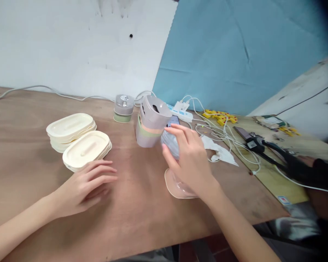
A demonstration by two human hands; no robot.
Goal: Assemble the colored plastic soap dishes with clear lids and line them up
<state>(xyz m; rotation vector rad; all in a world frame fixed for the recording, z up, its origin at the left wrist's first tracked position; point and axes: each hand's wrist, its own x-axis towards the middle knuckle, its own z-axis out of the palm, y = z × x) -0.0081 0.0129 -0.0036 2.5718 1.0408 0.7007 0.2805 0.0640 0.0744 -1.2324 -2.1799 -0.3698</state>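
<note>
My left hand (84, 187) hovers by the near stack of cream oval lid-like pieces (84, 149), fingers loosely stretched and nothing in them. A second cream stack (69, 127) lies just behind that one. My right hand (191, 156) is raised with thumb and fingers apart, holding nothing. Beneath its palm, partly hidden, is a pinkish clear piece with a pale rim (173, 185). Behind the fingers shows a pile of bluish clear pieces (168, 142); whether I touch it I cannot tell. Left of it stands a nested stack of lilac, green and peach containers (150, 134).
A small grey-and-green lidded box (124, 109) stands near the wall. At the back right are a power strip (183, 113), white cables (226, 134), a crumpled tissue (221, 153) and yellow parts (220, 117). A black phone-holder arm (276, 156) reaches in from the right, beside another person.
</note>
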